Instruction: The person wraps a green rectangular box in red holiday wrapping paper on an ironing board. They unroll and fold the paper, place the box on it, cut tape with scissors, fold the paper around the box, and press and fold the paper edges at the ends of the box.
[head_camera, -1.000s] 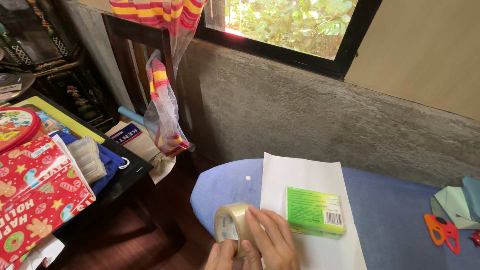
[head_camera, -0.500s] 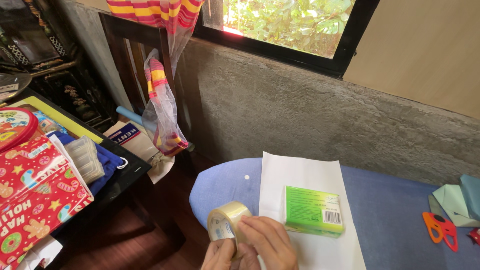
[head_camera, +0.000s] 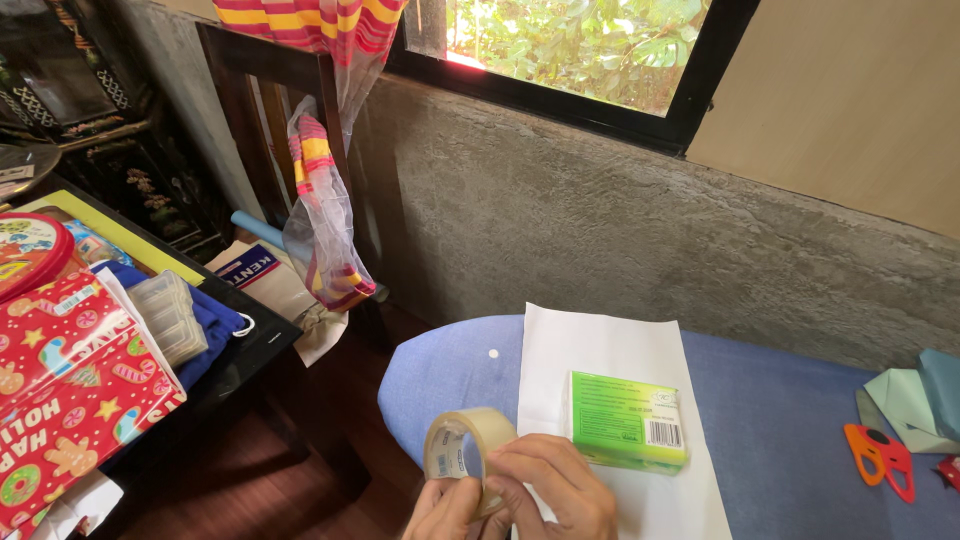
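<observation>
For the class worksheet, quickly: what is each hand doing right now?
Left hand: holding the clear round roll of packing tape.
Right hand: fingers on the same roll.

Glossy clear plastic tape (head_camera: 468, 452); beside it, matt white paper (head_camera: 610, 400) on blue woven cloth board (head_camera: 780, 420); glossy green carton (head_camera: 628, 420) on the paper; behind, rough concrete wall (head_camera: 600, 230).

This is looking like a room in a home: a rough concrete wall (head_camera: 600, 220) is running under a dark-framed window (head_camera: 590, 60), a striped curtain (head_camera: 310, 25) is hanging beside it, and a blue ironing board (head_camera: 800, 440) is serving as a table near festive gift wrap (head_camera: 70, 380).
</observation>
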